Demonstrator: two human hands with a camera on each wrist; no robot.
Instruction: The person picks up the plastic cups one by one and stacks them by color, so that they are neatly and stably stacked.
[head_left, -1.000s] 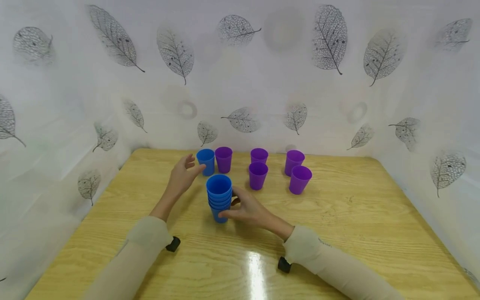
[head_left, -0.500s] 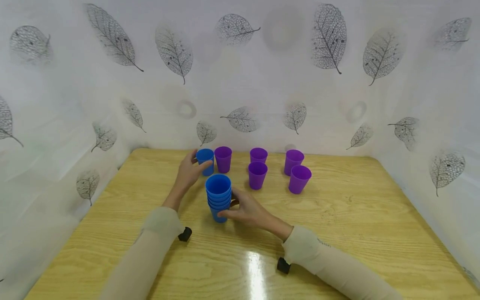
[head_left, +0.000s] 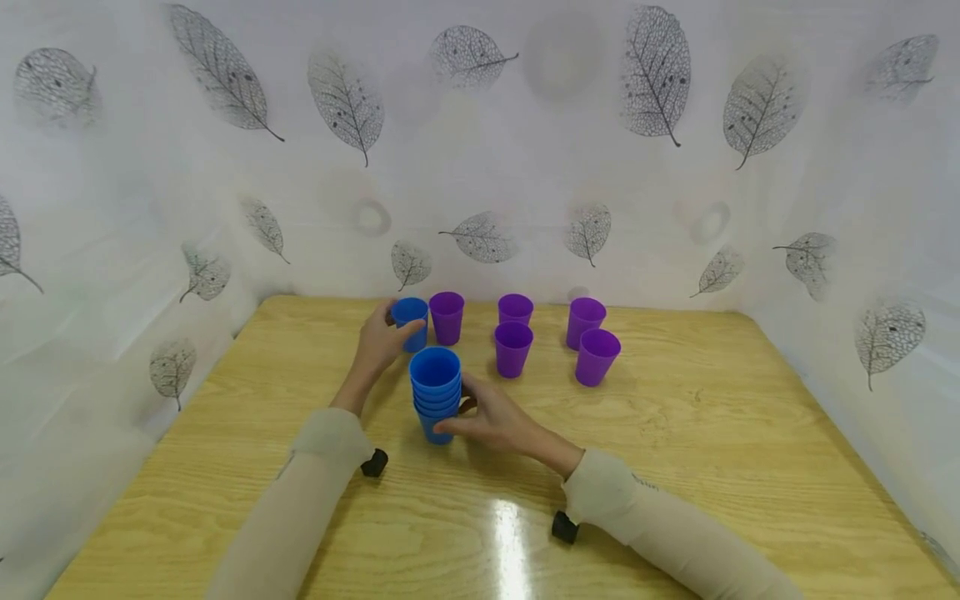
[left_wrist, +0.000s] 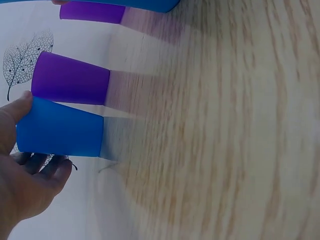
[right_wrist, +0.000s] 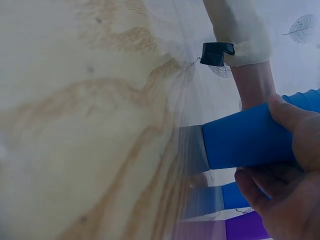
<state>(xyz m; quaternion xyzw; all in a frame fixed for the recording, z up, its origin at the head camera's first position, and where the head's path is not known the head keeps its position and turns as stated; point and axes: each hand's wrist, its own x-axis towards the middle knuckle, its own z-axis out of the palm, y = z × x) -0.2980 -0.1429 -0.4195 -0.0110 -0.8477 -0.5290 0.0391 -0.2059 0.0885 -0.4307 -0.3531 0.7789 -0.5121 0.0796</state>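
Observation:
Toward the back left of the table, a single blue cup (head_left: 409, 312) stands upright. My left hand (head_left: 378, 342) grips it, with the thumb on the near side by the rim and the fingers round the far side. The left wrist view shows the thumb (left_wrist: 21, 106) on the cup's rim. In front stands a stack of several nested blue cups (head_left: 435, 375). My right hand (head_left: 491, 418) holds this stack low on its right side, thumb in front. In the right wrist view, the stack's base (right_wrist: 206, 148) appears to meet the table.
A purple cup (head_left: 447, 318) stands close beside the single blue cup. Two purple cups (head_left: 513, 350) stand one behind the other in the middle, and two more purple cups (head_left: 597, 358) farther right. Leaf-patterned cloth (head_left: 480, 167) hangs behind the wooden table (head_left: 712, 433).
My left hand has moved right and forward to the single blue cup and closed its fingers and thumb round it. The right hand and the stack stay in place.

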